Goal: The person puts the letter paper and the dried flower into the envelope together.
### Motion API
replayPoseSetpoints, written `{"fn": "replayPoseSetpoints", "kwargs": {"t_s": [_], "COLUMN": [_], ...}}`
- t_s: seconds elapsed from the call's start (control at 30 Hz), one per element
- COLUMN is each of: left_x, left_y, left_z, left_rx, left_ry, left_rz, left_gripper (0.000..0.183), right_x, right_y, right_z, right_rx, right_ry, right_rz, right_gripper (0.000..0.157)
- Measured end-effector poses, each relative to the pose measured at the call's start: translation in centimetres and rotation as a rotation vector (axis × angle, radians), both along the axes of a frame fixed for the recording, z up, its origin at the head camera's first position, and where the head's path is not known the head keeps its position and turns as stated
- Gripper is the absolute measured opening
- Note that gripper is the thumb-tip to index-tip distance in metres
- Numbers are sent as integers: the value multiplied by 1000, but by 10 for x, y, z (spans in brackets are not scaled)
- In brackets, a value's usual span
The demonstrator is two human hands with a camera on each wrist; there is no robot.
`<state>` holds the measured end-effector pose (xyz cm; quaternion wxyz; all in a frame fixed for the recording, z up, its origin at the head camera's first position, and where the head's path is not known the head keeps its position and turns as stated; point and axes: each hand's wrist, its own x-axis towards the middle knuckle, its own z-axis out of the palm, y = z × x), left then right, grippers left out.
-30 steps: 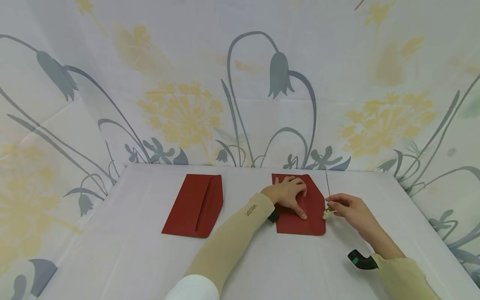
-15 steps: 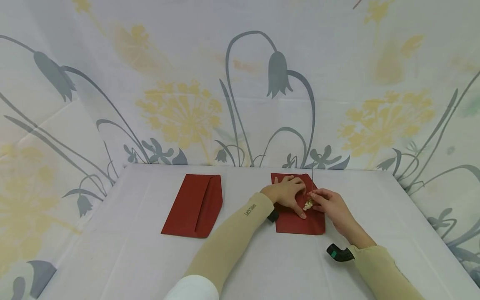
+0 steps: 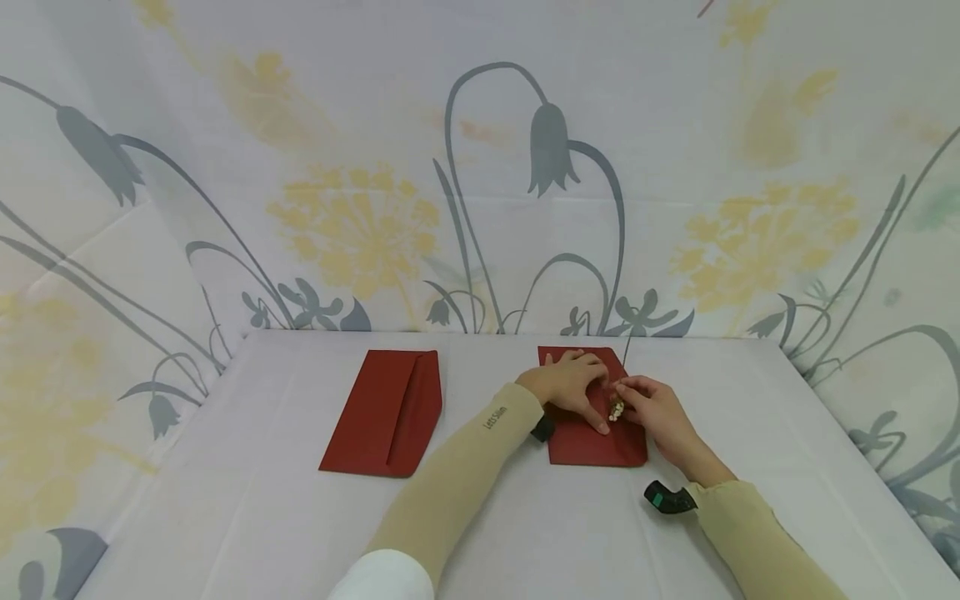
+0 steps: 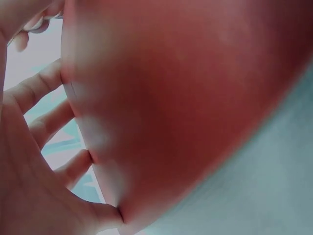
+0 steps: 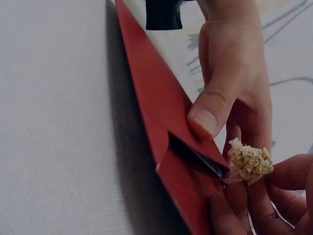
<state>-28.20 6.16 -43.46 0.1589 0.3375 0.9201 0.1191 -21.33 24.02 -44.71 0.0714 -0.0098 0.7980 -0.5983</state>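
Observation:
In the head view my left hand [image 3: 570, 385] lies with spread fingers on the right-hand red envelope [image 3: 588, 450], pressing it to the table. The left wrist view shows its fingertips against the envelope [image 4: 186, 107], which is blurred. Above the envelope's right part, my right hand [image 3: 663, 421] pinches a small dried flower sprig [image 3: 617, 409] by its stem, the long thin stem pointing away from me. Up close in the right wrist view, the cream flower head [image 5: 249, 161] sits beside the envelope's dark opening [image 5: 195, 156], near my left thumb [image 5: 205, 120].
A second red envelope [image 3: 375, 417] lies to the left, its flap side up. White cloth covers the table [image 3: 247, 500], and a flower-printed cloth [image 3: 375, 233] hangs behind it. Black wrist cameras, such as the right one [image 3: 667, 497], sit close to the tabletop.
My right hand has moved left with the dried flower sprig, from beside the envelope's right edge to over it near my left thumb. My left hand stays on the envelope.

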Motion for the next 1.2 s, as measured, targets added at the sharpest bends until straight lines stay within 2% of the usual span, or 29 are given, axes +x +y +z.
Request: {"fn": "replayPoseSetpoints", "kwargs": {"t_s": [0.1,0.4,0.5,0.7,0.83,1.2], "left_x": [-3,-8,-9,-8,-8,-10], "left_y": [-3,-9,-11,-16,-17,-18], "left_z": [-1,1,2,4,1,0], "left_rx": [40,168,198,249,270,259], "left_ry": [-6,26,38,8,0,19], "left_rz": [-17,-71,-85,-101,-107,-118], "left_gripper": [66,65,65,62,61,61], "right_x": [-1,-6,-6,-6,-6,-7], "right_y": [1,3,4,6,6,3], "right_z": [-1,0,1,0,-3,-3], "right_rx": [-3,-8,-53,-147,-166,-147], "right_ry": [-7,-38,-61,-130,-142,-95], "right_rz": [-18,-45,-49,-58,-69,-110], "right_gripper": [38,41,41,34,33,31]}}
